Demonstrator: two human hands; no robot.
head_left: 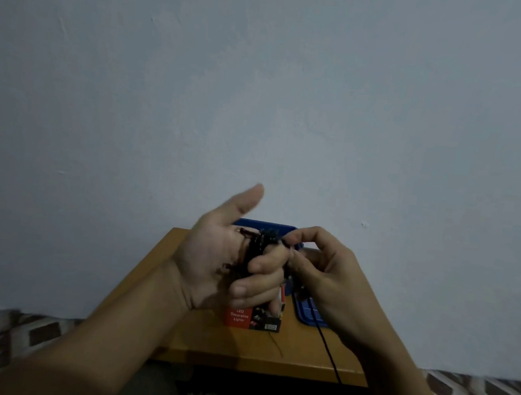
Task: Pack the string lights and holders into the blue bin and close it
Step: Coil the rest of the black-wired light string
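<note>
String lights (256, 244) part-coiled on left hand (212, 256), fingers curled round them, right hand (328, 274) fingers pinching the cord; blue bin (266, 225) at tabletop (238, 345) 12 o'clock, likely lid (305, 313) at 3 o'clock, packing and closing left.

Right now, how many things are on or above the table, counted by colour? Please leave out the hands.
Blue: 2, the bin and the lid
Red and black: 1, the box
Black: 1, the string lights, wound round the left hand and pinched by the right hand
Total: 4
</note>
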